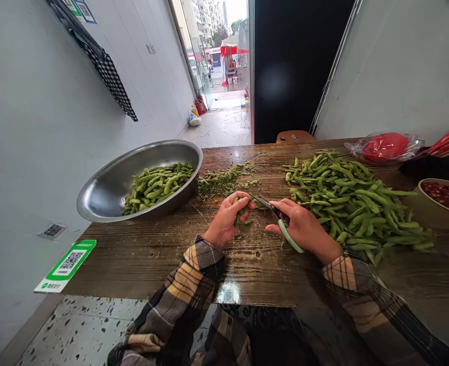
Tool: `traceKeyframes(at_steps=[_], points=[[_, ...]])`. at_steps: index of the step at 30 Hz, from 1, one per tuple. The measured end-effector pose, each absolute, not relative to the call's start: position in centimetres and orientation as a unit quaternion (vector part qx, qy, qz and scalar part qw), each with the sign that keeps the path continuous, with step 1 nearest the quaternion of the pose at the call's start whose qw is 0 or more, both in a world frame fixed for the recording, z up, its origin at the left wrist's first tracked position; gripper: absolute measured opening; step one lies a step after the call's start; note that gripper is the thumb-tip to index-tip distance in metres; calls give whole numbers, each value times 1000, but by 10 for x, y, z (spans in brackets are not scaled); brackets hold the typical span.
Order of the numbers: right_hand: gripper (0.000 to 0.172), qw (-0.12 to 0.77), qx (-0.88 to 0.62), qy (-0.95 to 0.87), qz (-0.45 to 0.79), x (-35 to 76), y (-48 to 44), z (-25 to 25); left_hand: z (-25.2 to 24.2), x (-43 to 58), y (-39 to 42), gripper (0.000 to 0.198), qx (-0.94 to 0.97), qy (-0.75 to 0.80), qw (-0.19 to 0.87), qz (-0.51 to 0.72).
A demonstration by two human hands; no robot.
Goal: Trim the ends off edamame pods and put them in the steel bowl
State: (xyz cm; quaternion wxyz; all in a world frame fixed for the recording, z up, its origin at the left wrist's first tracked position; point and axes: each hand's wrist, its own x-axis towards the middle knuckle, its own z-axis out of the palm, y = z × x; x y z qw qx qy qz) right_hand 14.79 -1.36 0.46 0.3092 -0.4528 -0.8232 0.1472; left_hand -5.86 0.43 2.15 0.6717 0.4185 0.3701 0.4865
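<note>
My left hand (227, 219) is closed around a green bean pod (241, 213) just above the wooden table (140, 254). My right hand (304, 229) grips green-handled scissors (281, 223), whose dark blades point left at the pod's end. A big heap of untrimmed pods (357, 203) lies to the right of my right hand. To the left stands a steel basin (106, 193) tilted toward me, with trimmed pods (157, 185) inside. Cut tips (220, 180) are scattered between the basin and my hands.
A bowl of red pieces (443, 201) and a plastic bag with something red (386, 146) sit at the far right. A wall with a QR sticker (67, 265) runs along the left. A chair back (295, 136) shows beyond the table's far edge.
</note>
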Motion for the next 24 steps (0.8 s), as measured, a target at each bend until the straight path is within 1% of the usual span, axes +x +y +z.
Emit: traceKeyframes(at_steps=[7, 11, 17, 20, 24], points=[[54, 289, -447, -835, 139, 146, -16, 4, 19, -51, -1, 27, 448, 339, 692, 453], [48, 293, -435, -839, 143, 146, -16, 2, 19, -50, -2, 27, 460, 342, 689, 443], [41, 326, -415, -836, 150, 146, -12, -3, 19, -51, -1, 22, 450, 345, 692, 447], [41, 351, -435, -817, 143, 148, -8, -4, 20, -54, 2, 22, 425, 354, 683, 477], [44, 394, -475, -781, 96, 153, -3, -5, 22, -60, 6, 22, 411, 364, 667, 504]])
